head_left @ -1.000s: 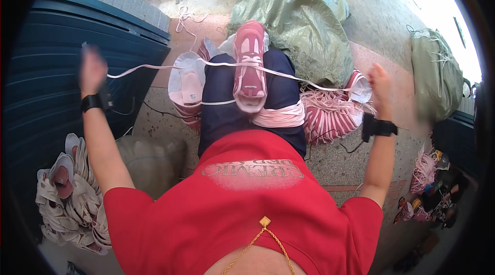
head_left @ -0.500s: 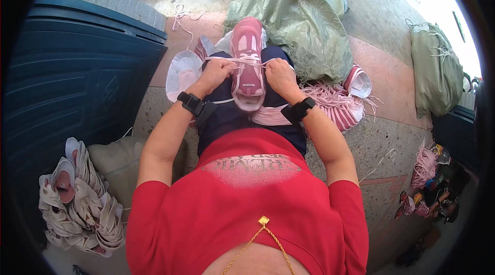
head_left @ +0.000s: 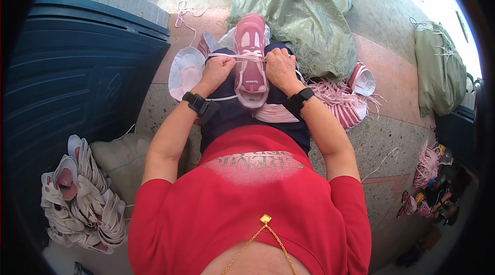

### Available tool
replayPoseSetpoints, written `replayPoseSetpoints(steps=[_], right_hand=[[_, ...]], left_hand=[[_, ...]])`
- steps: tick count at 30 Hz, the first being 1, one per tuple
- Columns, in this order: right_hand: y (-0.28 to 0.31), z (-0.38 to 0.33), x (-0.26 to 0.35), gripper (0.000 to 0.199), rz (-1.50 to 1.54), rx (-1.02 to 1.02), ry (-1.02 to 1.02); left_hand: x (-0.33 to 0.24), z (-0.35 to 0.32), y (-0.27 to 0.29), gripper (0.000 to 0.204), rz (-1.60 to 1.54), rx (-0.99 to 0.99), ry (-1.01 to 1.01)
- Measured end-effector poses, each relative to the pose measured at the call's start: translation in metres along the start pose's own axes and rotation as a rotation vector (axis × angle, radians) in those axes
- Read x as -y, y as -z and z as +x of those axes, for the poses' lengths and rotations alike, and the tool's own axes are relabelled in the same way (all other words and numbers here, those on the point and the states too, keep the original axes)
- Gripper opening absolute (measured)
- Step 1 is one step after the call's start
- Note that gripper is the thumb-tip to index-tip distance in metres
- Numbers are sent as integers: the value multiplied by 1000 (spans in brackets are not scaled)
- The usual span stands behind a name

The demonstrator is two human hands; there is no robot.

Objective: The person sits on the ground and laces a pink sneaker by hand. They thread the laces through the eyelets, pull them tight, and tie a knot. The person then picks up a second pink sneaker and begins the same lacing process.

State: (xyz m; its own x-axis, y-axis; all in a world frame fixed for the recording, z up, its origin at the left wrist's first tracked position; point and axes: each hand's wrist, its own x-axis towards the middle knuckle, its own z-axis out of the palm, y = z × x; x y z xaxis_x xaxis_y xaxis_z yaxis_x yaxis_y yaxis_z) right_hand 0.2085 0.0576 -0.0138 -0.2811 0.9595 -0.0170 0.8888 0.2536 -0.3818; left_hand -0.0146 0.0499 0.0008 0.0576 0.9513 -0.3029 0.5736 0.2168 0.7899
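Note:
A pink shoe upper (head_left: pixel 251 76) with pale pink overlays lies lengthwise between my thighs, its open rounded end toward me. White lace (head_left: pixel 249 57) crosses its middle and runs out to both sides. On the left of the upper, my left hand (head_left: pixel 218 70) is closed on one lace end, pulled out sideways. My right hand (head_left: pixel 281 68) is closed at the right edge of the upper, pinching the lace close to the eyelets. A loose length of lace hangs below my left hand, over my dark trousers. Both wrists wear black straps.
White-lined shoe uppers (head_left: pixel 185 74) lie left of my leg. A pink bundle of uppers and laces (head_left: pixel 340 100) lies right. A large green sack (head_left: pixel 294 12) stands ahead, another (head_left: pixel 438 68) far right. A dark blue door (head_left: pixel 82 63) and stacked cream uppers (head_left: pixel 85 197) are at left.
My right hand has turned and moved in against the upper, slightly higher. My left hand has closed more tightly around the lace. The whole view has shifted slightly.

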Motion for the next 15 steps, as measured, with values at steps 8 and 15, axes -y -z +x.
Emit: replayPoseSetpoints(steps=[8, 15], right_hand=[[0, 5, 7, 19, 0, 80, -6], [1, -7, 5, 17, 101, -55, -72]], left_hand=[[-9, 0, -3, 28, 262, -21, 0], [-12, 8, -1, 20, 442, -63, -238]])
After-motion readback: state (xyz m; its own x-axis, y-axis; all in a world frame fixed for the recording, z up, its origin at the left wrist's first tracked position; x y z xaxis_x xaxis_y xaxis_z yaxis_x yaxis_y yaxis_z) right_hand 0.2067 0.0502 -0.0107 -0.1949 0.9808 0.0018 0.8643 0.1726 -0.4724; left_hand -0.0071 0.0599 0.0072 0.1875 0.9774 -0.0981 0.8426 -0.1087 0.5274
